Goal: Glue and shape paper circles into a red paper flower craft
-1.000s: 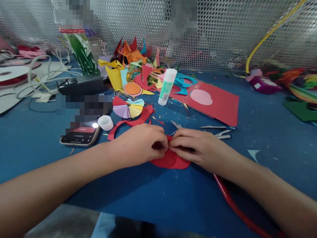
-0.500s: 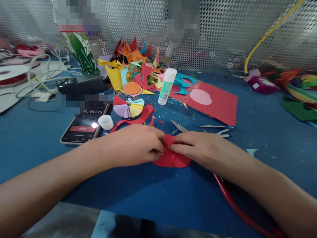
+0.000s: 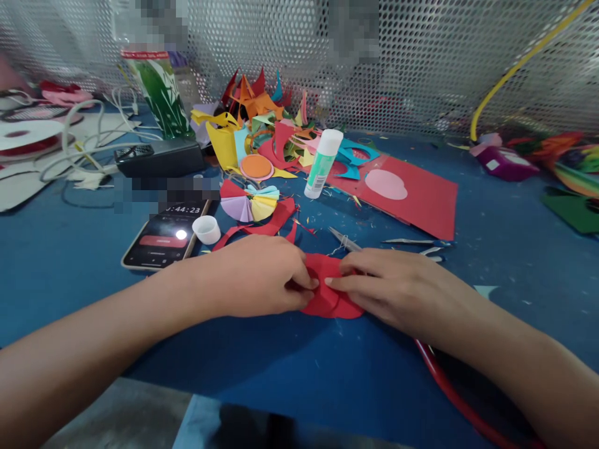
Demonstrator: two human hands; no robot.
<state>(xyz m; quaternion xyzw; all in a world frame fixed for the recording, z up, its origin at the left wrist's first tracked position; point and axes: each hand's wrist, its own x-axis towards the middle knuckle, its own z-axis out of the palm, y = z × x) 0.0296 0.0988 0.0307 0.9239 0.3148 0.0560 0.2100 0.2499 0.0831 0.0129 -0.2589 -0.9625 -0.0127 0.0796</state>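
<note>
Red paper circle [image 3: 329,293] lies flat on the blue table [image 3: 290,368], pinned between the two hands. Left hand [image 3: 262,274] has its fingers curled closed on the circle's near-left edge, thumb and fingertips pinching a fold of the paper; right hand [image 3: 393,284] is also closed on it, fingers pressing the upper right part down from above. The fingertips of both hands nearly meet at the middle of the paper.

To crease well, it seems best to keep both pinches low against the table and run the pressure outward from where the fingers meet — an uneven fold would show in such thin paper.

Just beyond the right hand lie scissors [image 3: 402,244]; past the left knuckles sit a white cap [image 3: 206,229] and a phone [image 3: 163,236]. Farther off stands a glue stick [image 3: 322,163] — beside it, a red sheet [image 3: 421,199].
</note>
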